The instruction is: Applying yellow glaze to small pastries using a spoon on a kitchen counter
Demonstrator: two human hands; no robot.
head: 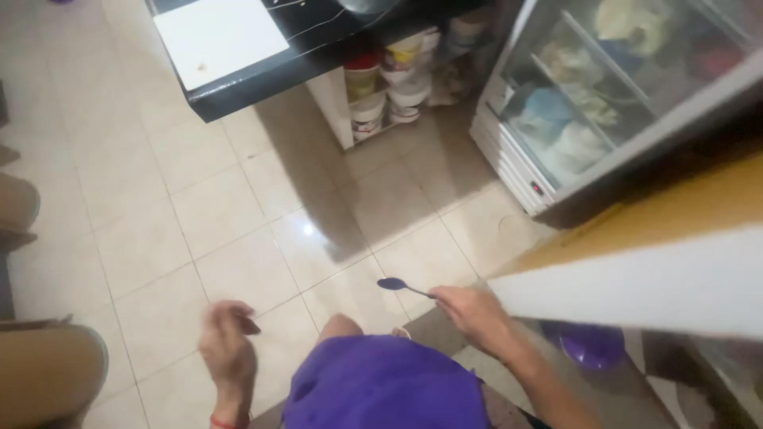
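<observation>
My right hand (pixel 475 311) holds a dark blue spoon (pixel 399 285) by its handle, bowl pointing left, above the tiled floor. My left hand (pixel 228 343) hangs at the lower left with its fingers curled; a small dark thing shows at the fingertips, too blurred to identify. A purple garment (pixel 385 385) covers my body between the two hands.
A black counter (pixel 254 67) with a white board (pixel 218 36) stands ahead, with stacked tubs (pixel 389 87) on shelves under it. A glass-door chiller (pixel 604 95) stands at the right. A white and yellow surface edge (pixel 652 270) juts in at right, a purple lid (pixel 592 345) below it.
</observation>
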